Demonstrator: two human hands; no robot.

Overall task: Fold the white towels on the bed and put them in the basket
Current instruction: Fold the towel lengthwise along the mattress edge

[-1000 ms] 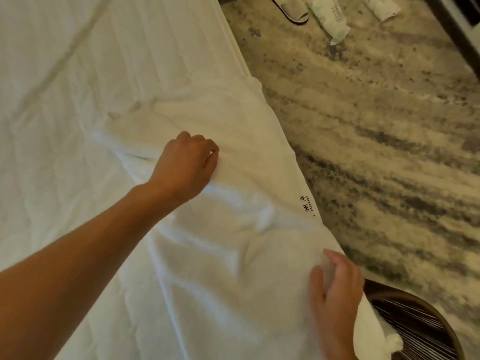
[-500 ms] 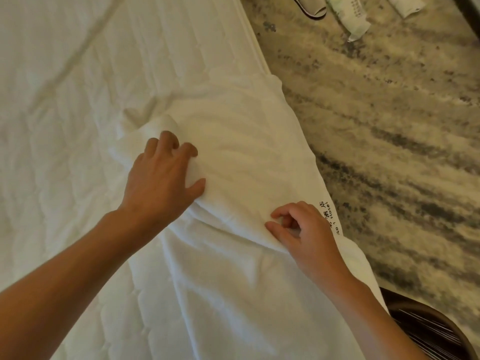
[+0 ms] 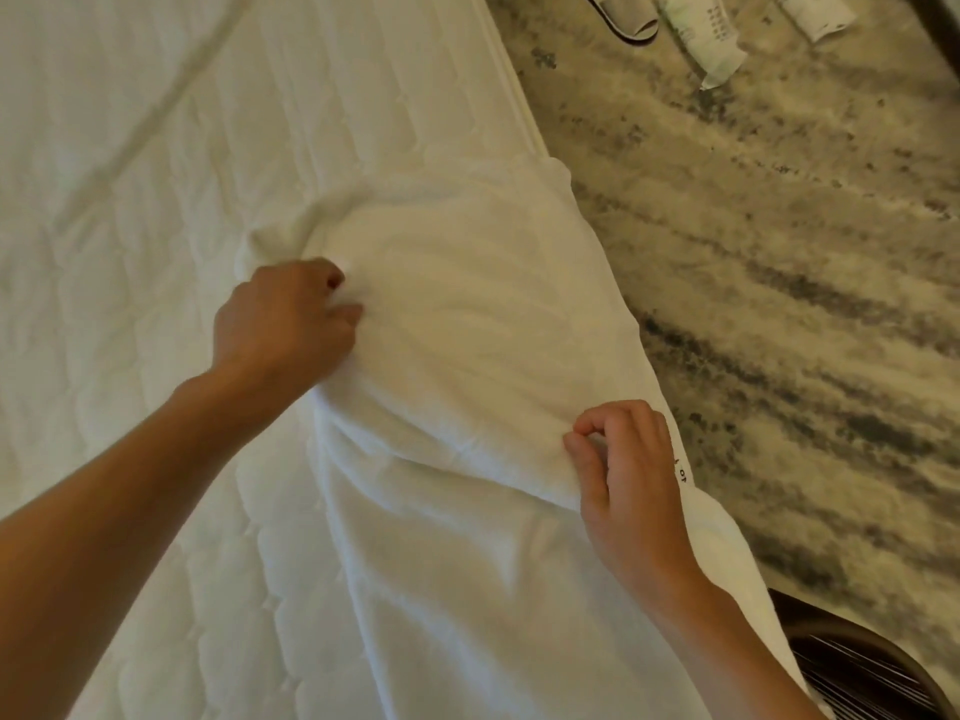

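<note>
White quilted bed [image 3: 156,252] is filling the left and middle, with patterned carpet [image 3: 779,304] running along its right side. White towel [image 3: 467,314] is lying on the bed along that right edge, partly doubled over itself, and the dark basket [image 3: 872,672] is sitting on the floor at bottom right, just beside the bed. Left hand [image 3: 280,324] is gripping the towel's left fold with curled fingers, right hand [image 3: 628,475] is pinching the near fold edge between thumb and forefinger; a slipper [image 3: 623,23] is lying on the carpet at the top.
</note>
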